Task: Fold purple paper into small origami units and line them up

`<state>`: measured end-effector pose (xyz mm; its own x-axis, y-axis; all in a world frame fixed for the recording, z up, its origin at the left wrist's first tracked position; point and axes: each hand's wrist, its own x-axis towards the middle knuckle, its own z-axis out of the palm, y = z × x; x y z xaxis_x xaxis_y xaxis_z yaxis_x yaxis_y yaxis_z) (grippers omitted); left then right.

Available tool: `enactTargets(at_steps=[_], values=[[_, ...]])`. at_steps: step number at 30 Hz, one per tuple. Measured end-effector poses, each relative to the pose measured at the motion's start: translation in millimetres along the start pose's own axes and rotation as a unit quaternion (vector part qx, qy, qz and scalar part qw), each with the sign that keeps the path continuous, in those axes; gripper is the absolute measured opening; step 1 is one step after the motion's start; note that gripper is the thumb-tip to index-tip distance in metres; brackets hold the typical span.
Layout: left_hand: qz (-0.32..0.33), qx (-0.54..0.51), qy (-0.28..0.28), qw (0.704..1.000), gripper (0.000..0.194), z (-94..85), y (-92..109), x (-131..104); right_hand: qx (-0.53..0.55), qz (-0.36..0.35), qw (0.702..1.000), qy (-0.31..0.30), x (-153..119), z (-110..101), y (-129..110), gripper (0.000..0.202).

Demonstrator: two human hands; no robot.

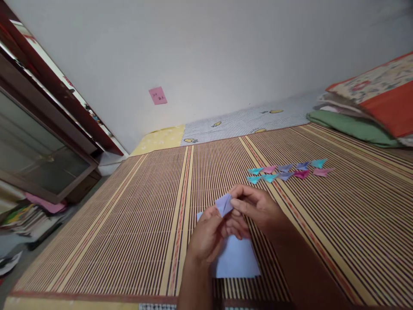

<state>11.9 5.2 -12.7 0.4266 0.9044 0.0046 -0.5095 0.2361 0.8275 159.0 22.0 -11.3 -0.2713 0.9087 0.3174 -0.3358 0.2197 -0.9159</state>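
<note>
A small folded piece of light purple paper (223,205) is held up between my two hands. My left hand (208,234) grips its lower left side, the thumb lying near the bottom corner. On the right edge, my right hand (253,206) pinches the paper between thumb and fingers. Below both hands a pale blue-white sheet of paper (237,260) lies flat on the striped mat, partly covered by the left hand. Beyond my right hand, folded paper shapes sit in two rows, among them a magenta one (301,174) and a turquoise one (318,163).
The striped mat (129,232) spreads over the bed up to a patterned sheet (226,127) by the wall. At the right are stacked pillows (383,94) and a green folded cloth (351,127). A pink note (158,95) is on the wall; a glass-fronted cabinet (41,146) stands left.
</note>
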Motion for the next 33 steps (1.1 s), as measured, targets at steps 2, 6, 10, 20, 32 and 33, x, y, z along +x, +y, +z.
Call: enactTargets(at_steps=[2,6,10,20,32,33], values=[[0.041,0.066,0.092,0.993,0.036,-2.2,6,-2,-0.035,0.004,0.999,0.01,0,-2,-3,0.016],[0.07,0.12,0.158,0.978,0.04,-6.1,18,-8,-0.198,-0.014,0.979,0.035,0,-4,-10,0.014],[0.047,0.161,0.123,0.978,0.032,-6.9,19,-9,-0.294,-0.034,0.955,0.031,0,0,-13,0.014],[0.052,0.211,0.098,0.971,0.045,-16.0,17,-10,-0.322,-0.041,0.946,0.015,1,4,-13,0.013],[0.065,0.242,0.118,0.961,0.032,-4.9,21,-9,-0.326,-0.085,0.94,0.062,-1,12,-4,0.009],[0.063,0.235,0.119,0.963,0.031,-5.7,21,-8,-0.322,-0.085,0.94,0.067,-1,12,-3,0.007]])
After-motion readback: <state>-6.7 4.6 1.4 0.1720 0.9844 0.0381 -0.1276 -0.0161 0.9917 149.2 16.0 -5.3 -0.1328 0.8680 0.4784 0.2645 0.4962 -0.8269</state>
